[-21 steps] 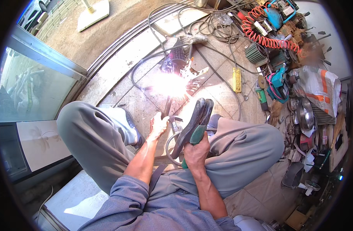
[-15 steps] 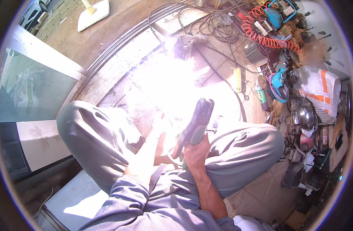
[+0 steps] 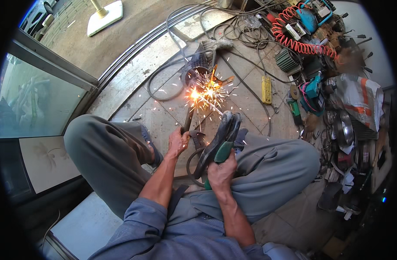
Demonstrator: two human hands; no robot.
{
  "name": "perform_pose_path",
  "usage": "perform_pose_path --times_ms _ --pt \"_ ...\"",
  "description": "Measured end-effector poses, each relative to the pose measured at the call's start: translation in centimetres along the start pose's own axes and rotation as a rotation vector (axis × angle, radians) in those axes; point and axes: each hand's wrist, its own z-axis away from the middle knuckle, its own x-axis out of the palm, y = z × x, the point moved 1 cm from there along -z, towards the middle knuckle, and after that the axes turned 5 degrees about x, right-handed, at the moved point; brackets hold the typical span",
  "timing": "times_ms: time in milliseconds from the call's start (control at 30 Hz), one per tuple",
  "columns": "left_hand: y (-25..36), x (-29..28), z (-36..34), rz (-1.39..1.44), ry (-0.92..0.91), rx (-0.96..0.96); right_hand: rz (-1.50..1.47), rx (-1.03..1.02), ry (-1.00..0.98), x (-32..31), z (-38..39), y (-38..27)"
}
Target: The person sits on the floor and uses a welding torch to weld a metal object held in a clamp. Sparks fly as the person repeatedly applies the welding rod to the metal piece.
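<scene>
"What takes up the most space?"
"A tiled floor (image 3: 250, 119), with a black-and-green clamp tool (image 3: 214, 144) above it."
"And the hands?"
"The right hand (image 3: 221, 173) wraps its fingers firmly round the clamp tool's green grip. Left of the clamp tool, the left hand (image 3: 178, 141) is closed around a dark rod (image 3: 188, 120)."
"Anything smaller?"
"A yellow power strip (image 3: 266, 90) lies right of the clamp tool, past its tip. A thin stick (image 3: 213, 107) reaches from that tip toward orange sparks (image 3: 203, 93); through the glare, I cannot tell whether stick and rod touch."
</scene>
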Motion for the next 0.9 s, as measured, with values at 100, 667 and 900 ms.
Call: perform_pose_path --times_ms 100,667,900 --pt "-0.8 0.4 -0.3 0.015 0.019 -0.014 -0.008 0.038 -0.013 0.1 0.1 0.1" --pt "1.6 -0.5 0.0 0.042 -0.099 -0.139 -0.047 0.025 0.002 0.3 -0.1 0.6" --pt "1.0 -0.3 -0.2 -0.007 -0.092 -0.107 -0.022 0.007 -0.004 0.4 -0.1 0.5"
